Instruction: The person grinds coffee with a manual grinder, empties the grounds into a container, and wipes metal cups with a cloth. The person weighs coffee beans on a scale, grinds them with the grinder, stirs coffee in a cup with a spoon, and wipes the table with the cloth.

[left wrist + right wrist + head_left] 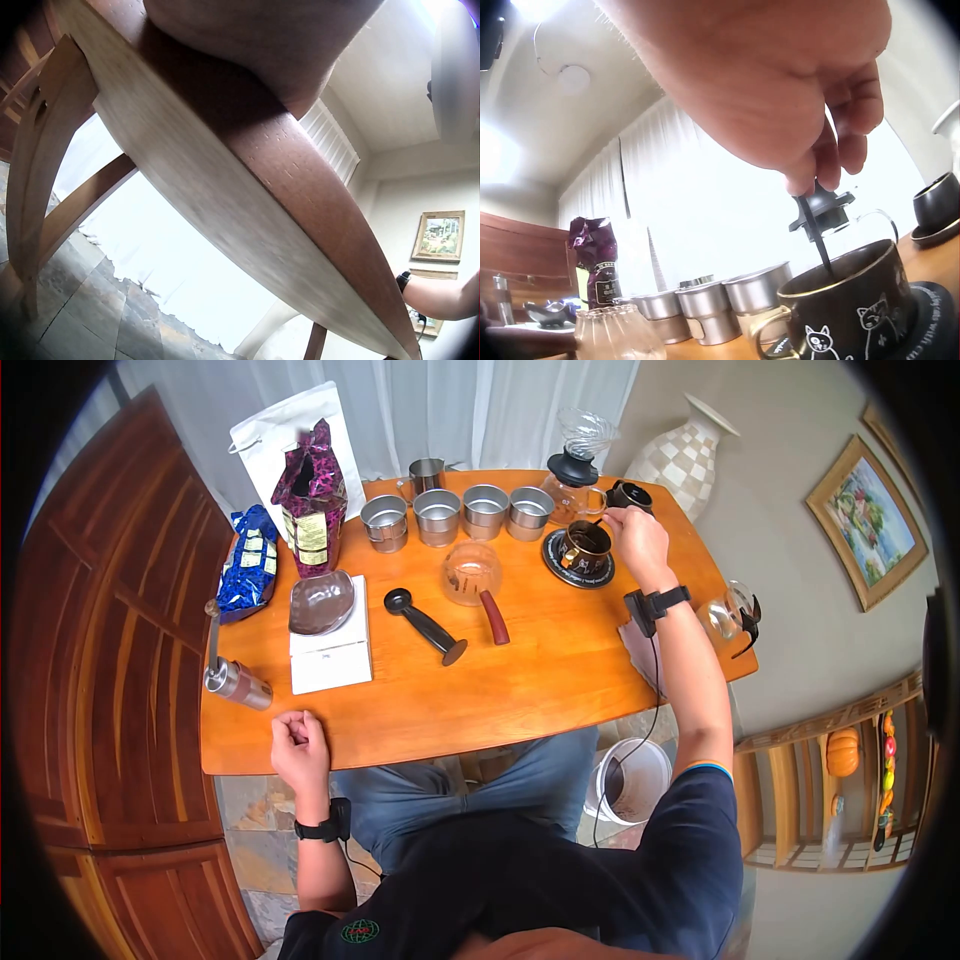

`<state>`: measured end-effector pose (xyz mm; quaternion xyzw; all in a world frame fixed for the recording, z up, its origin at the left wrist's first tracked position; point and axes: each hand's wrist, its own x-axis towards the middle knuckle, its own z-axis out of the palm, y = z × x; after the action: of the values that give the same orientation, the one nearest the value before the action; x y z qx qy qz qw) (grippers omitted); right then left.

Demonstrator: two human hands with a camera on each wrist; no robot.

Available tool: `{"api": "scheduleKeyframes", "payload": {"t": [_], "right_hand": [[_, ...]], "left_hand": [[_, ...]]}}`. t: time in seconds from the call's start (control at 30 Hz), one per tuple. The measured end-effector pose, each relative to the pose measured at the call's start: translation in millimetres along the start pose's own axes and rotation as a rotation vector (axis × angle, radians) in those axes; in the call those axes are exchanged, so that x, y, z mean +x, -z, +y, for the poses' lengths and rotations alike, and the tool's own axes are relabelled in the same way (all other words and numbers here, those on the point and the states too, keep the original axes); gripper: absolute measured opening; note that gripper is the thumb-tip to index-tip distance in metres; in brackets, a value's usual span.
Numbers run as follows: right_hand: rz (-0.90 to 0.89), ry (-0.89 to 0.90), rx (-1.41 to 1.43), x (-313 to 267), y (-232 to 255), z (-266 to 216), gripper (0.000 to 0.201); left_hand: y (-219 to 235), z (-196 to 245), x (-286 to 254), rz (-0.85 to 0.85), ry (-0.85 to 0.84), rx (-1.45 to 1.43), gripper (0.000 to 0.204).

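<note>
My right hand [640, 542] pinches the upper end of a thin black stick [815, 234] between thumb and fingers. The stick slants down into a black mug [847, 307] with a gold rim, gold handle and white cat drawings; its lower end is hidden inside. Under the mug lies a round black saucer [553, 563] with white lettering, towards the table's back right. My left hand [300, 752] rests at the front left table edge, fingers loosely curled and holding nothing. Its wrist view shows mostly the hand's underside [255, 45] and the table edge.
Several steel cups [437, 520] line the back, beside a glass dripper [585, 435] on a server. Mid-table lie a red-handled glass pot [470, 572] and a black scoop [425, 625]. A hand grinder [238, 682], white scale [330, 665] and coffee bags [312, 510] stand left.
</note>
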<state>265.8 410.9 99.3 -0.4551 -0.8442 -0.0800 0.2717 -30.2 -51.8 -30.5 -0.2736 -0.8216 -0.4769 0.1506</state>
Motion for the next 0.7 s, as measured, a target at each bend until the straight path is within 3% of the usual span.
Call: {"api": "scheduleKeyframes", "payload": {"t": [0.43,0.7], "right_hand": [[-0.070,0.087,-0.040,-17.3,30.4,-3.3,0.019],[-0.007,0.068,-0.013,-2.7,6.3,-8.6,0.020]], "left_hand": [[0.2,2.2,0.6,-0.011,-0.012,0.003,0.011],[0.6,1.2,-0.1,-0.009,0.007,-0.019,0.012]]}}
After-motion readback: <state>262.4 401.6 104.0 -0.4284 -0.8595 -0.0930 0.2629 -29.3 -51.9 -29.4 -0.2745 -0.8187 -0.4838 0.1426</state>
